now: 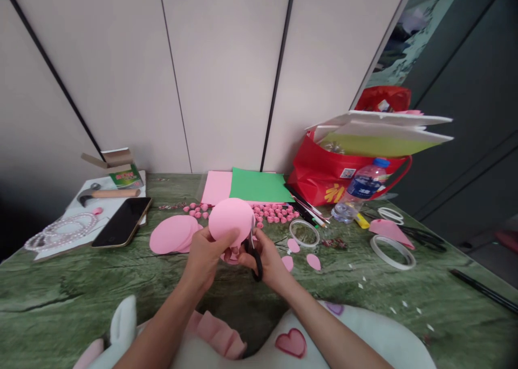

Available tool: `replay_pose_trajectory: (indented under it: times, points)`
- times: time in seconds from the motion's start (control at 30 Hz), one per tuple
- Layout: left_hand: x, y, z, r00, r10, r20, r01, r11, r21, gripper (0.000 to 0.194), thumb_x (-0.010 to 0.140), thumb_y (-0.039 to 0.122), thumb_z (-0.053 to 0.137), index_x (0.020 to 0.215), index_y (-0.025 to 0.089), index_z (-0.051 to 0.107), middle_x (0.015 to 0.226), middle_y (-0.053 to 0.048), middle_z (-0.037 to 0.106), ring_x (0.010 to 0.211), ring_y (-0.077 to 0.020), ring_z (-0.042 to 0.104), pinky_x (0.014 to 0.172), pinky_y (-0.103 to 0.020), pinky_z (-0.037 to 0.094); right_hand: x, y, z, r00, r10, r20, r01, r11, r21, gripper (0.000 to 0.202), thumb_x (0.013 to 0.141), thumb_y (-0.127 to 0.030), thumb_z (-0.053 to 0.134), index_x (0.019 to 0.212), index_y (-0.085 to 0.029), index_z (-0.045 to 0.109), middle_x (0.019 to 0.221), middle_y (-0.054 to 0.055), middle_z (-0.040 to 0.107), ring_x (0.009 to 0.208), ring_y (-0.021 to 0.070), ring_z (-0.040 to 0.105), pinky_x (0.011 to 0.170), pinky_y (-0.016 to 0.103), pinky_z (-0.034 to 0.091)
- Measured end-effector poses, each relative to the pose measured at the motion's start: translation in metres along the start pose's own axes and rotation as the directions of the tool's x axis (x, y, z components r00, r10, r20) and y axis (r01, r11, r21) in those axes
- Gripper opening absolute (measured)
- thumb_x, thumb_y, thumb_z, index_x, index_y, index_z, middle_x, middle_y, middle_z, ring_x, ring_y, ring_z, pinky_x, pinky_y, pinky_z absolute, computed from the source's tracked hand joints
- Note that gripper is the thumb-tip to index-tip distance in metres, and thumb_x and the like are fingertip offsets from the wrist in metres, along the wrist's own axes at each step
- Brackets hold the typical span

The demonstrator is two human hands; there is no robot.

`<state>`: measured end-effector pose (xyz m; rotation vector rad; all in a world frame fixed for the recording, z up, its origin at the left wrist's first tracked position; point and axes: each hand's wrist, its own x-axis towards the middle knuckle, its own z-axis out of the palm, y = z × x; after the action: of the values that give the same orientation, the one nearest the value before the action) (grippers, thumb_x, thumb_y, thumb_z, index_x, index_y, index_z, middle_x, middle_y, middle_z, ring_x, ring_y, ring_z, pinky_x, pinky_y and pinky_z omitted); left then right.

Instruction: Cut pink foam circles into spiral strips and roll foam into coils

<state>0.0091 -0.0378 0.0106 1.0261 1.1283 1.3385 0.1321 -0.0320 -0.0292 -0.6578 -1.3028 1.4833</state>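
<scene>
A round pink paper disc (230, 219) is pinched between the thumb and fingers of my left hand (205, 253). My right hand (261, 257) is closed on black-handled scissors (257, 264), whose blades stand upright at the disc's right edge. Left of my left hand, more pink discs (172, 234) lie in an overlapping pile. Small pink leaf-shaped pieces (313, 261) rest on the table to the right of my right hand. Behind both hands are many small pink balls (275, 213).
Green paper (261, 185) and pink paper lie at the back. A phone (122, 221), hammer (111, 193) and bead strings (65, 232) are left. A red bag (319, 169), bottle (362, 188), tape rolls (392, 252) and pens (309, 207) stand or lie right.
</scene>
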Motion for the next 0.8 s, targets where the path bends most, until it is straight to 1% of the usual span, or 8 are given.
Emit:
replay_pose_trajectory:
  times: [0.13,0.23,0.37,0.5,0.7,0.8]
  points:
    - [0.0003,-0.0035,-0.0010,0.998,-0.012,0.065,0.013,1.000,-0.028,0.019,0.060,0.025,0.065,0.067,0.008,0.061,0.050,-0.003,0.060,0.040,-0.0101,0.050,0.038,-0.020,0.036,-0.0002,-0.0009,0.0029,0.998,-0.064,0.010,0.064,0.998,0.011,0.048,0.052,-0.040,0.073,0.081,-0.021,0.039,0.061,-0.005,0.048,0.058,0.0106,0.049,0.054,0.022,0.037]
    - [0.0006,-0.0036,-0.0002,0.997,-0.016,0.075,0.017,1.000,-0.019,0.021,0.060,0.028,0.065,0.063,0.008,0.061,0.048,-0.003,0.059,0.039,-0.0095,0.048,0.038,-0.020,0.036,-0.0004,-0.0018,0.0052,0.996,-0.090,0.025,0.089,0.996,0.015,0.046,0.054,-0.040,0.072,0.080,-0.021,0.039,0.062,-0.004,0.048,0.058,0.0108,0.050,0.052,0.022,0.037]
    - [0.0005,-0.0024,0.0004,0.997,-0.016,0.077,0.016,1.000,0.004,0.021,0.060,0.028,0.066,0.056,0.009,0.060,0.045,-0.002,0.057,0.037,-0.0077,0.046,0.037,-0.019,0.034,-0.0003,-0.0020,0.0065,0.994,-0.095,0.051,0.092,0.994,0.055,0.046,0.055,-0.037,0.072,0.082,-0.021,0.039,0.066,-0.004,0.050,0.058,0.0104,0.051,0.054,0.022,0.037]
    - [0.0001,-0.0020,0.0004,0.997,-0.017,0.069,0.016,1.000,0.016,0.021,0.060,0.028,0.065,0.053,0.009,0.059,0.044,-0.001,0.056,0.036,-0.0075,0.045,0.037,-0.019,0.033,-0.0004,-0.0014,0.0055,0.995,-0.084,0.047,0.082,0.996,0.042,0.046,0.055,-0.036,0.073,0.082,-0.021,0.039,0.067,-0.003,0.050,0.059,0.0104,0.051,0.055,0.022,0.038]
    - [0.0005,-0.0010,0.0018,0.998,-0.026,0.051,0.026,1.000,0.000,0.020,0.058,0.027,0.066,0.054,0.009,0.059,0.044,-0.002,0.057,0.036,-0.0077,0.045,0.036,-0.019,0.034,-0.0005,-0.0003,0.0050,0.998,-0.055,0.002,0.055,0.998,-0.008,0.048,0.052,-0.042,0.072,0.080,-0.021,0.039,0.065,-0.003,0.050,0.058,0.0111,0.050,0.056,0.024,0.040]
    - [-0.0004,0.0000,0.0023,0.998,-0.030,0.058,0.030,1.000,0.001,0.020,0.059,0.027,0.066,0.053,0.009,0.059,0.045,-0.002,0.057,0.037,-0.0075,0.045,0.037,-0.019,0.034,-0.0004,-0.0007,0.0055,0.998,-0.055,-0.003,0.055,0.998,-0.019,0.046,0.052,-0.044,0.071,0.078,-0.022,0.040,0.062,-0.003,0.050,0.058,0.0122,0.051,0.056,0.025,0.040]
